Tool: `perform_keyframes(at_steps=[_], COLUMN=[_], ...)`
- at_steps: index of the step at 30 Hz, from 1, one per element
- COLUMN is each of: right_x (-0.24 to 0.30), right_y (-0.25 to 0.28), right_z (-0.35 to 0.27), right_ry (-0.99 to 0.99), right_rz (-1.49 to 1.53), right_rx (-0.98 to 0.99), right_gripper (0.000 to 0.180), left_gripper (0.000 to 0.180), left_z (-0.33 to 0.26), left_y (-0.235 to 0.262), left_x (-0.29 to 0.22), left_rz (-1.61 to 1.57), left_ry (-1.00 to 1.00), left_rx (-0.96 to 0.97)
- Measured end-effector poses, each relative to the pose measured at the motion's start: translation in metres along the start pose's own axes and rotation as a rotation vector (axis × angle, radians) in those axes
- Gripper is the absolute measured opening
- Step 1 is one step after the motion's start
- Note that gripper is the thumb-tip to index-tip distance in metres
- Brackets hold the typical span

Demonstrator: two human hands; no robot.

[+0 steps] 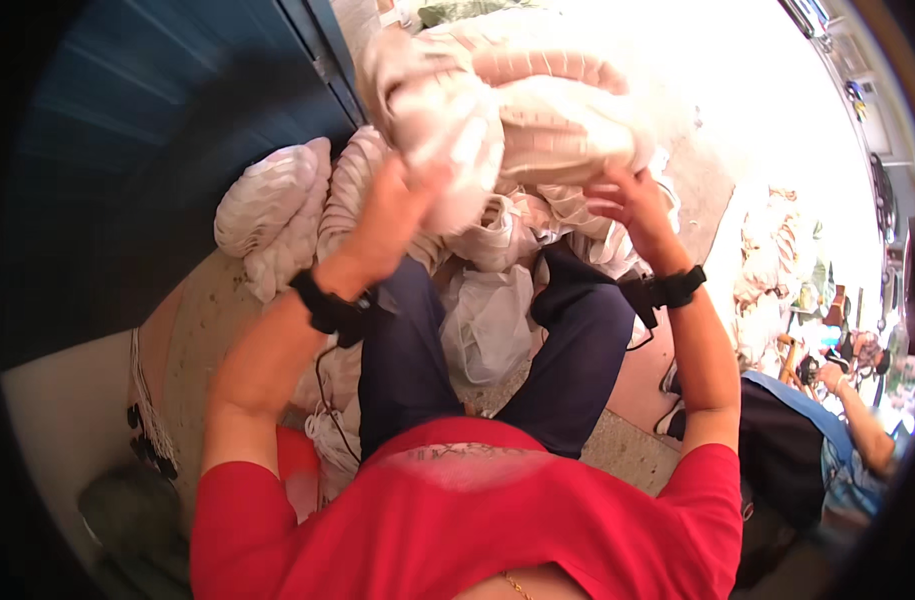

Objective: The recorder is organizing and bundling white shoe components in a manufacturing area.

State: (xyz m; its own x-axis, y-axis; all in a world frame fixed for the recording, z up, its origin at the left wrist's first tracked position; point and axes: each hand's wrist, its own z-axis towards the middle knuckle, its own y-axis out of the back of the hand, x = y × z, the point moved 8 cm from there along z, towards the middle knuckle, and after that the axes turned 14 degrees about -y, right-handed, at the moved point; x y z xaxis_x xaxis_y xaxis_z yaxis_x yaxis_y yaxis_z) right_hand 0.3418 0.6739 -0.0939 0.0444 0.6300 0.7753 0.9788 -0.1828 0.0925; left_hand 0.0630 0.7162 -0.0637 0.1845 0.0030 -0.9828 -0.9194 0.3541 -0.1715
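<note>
A large bundle of cream-pink, ribbed cloth (562, 120) is in front of me, above the heap at my feet. My left hand (402, 205) is at its lower left side, blurred by motion, so its finger positions and any grip are unclear. Beside the lower right edge of the bundle is my right hand (632, 205), with its fingers apart. It is very near or touching the cloth, without a visible closed grip. Black bands with small devices are strapped round both wrists.
More rolled ribbed cloth (272, 205) lies against the dark blue metal door (177, 110) on the left. A white plastic bag (487, 325) sits between my legs. At the right, a person in blue (857, 450) sits near another cloth heap (772, 245).
</note>
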Motion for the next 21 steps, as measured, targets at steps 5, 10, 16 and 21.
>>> perform_keyframes(at_steps=[5, 10, 16, 21], right_x=[-0.134, -0.159, -0.143, -0.141], right_y=[0.040, 0.117, 0.080, 0.091], right_z=[0.093, 0.168, 0.136, 0.070], right_ry=[-0.357, -0.437, -0.431, -0.383], right_rz=[-0.250, -0.507, -0.661, -0.595], right_rx=[-0.042, -0.297, -0.012, -0.048], right_gripper=[0.039, 0.040, 0.034, 0.036], left_gripper=[0.052, 0.034, 0.029, 0.041], left_z=[-0.055, -0.067, -0.301, -0.490], left_y=[0.005, 0.124, 0.349, 0.408], left_x=[0.126, 0.092, 0.191, 0.271], left_rz=[0.100, 0.031, 0.180, 0.507], left_ry=[0.437, 0.200, 0.697, 0.907], left_rx=[0.157, -0.082, -0.877, -0.910])
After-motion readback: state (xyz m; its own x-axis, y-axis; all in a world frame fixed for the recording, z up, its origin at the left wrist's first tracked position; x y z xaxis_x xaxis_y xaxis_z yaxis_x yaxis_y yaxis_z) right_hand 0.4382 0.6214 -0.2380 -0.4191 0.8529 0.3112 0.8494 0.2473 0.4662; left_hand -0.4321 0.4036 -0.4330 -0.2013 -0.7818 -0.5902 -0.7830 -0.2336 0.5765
